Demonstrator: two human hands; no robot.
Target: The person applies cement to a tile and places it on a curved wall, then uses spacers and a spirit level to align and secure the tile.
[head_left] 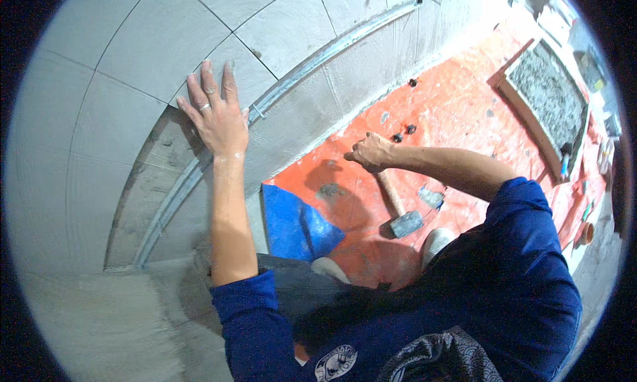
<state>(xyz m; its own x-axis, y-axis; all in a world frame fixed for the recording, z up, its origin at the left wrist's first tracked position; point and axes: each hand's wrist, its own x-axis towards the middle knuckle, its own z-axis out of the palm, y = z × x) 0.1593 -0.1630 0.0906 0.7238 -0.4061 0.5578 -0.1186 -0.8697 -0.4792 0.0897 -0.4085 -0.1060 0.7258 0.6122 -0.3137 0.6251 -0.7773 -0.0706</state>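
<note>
My left hand (222,120) lies flat with fingers apart against a pale grey wall tile (251,73), just above a metal rail (332,49) fixed along the wall. Left of that hand, a stretch of rough bare wall (156,153) shows between the tiles and the rail. My right hand (373,151) is closed round the end of the wooden handle of a mallet (406,224). The mallet's grey head hangs down over the orange floor sheet, in front of my feet.
An orange plastic sheet (458,116) covers the floor, with a blue sheet (295,223) near the wall. At the right stands a wooden-sided tray (529,120) of wet grey mortar. A few small black pieces (411,129) lie beyond my right hand.
</note>
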